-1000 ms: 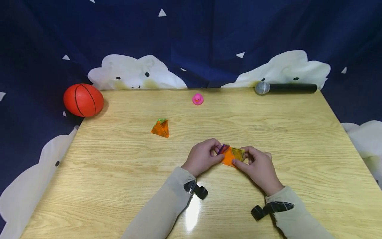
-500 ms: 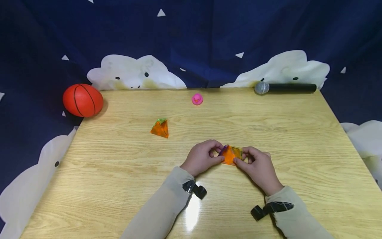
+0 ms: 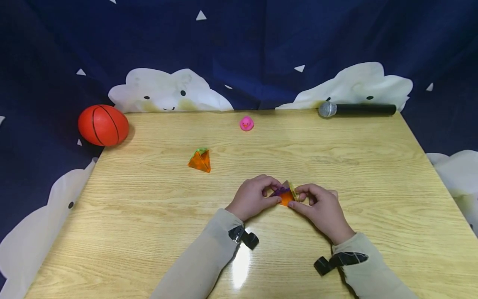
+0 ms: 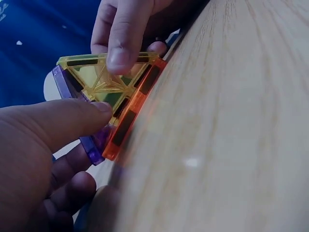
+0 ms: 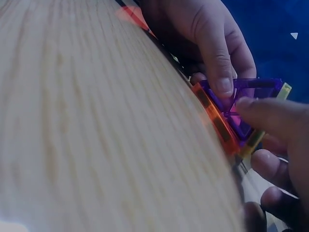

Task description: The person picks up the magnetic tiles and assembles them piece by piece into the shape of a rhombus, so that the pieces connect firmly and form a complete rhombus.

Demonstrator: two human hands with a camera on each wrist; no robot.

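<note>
Close to the table's near middle, both hands work on three joined translucent magnetic tiles. An orange tile [image 3: 286, 199] lies flat on the tabletop. From its edges rise a purple triangular tile [image 5: 264, 90] and a yellow triangular tile [image 4: 79, 62], leaning toward each other. My left hand [image 3: 254, 198] pinches the purple tile between thumb and fingers. The yellow tile is pinched by my right hand [image 3: 324, 211], its thumb low by the orange tile. Fingers partly cover the tiles. Farther left stands a small orange and green tile pyramid [image 3: 201, 161].
A red ball [image 3: 103, 125] with black lines sits at the table's far left corner. A pink toy duck [image 3: 246, 123] stands at the back middle, a black microphone [image 3: 358, 109] at the back right. Behind the wooden table [image 3: 149, 232] hangs a dark blue curtain [image 3: 239, 50].
The purple and yellow tiles have been folded upward from the orange one, closer to each other. My right hand's fingers have shifted slightly left. The pyramid and other toys stay put.
</note>
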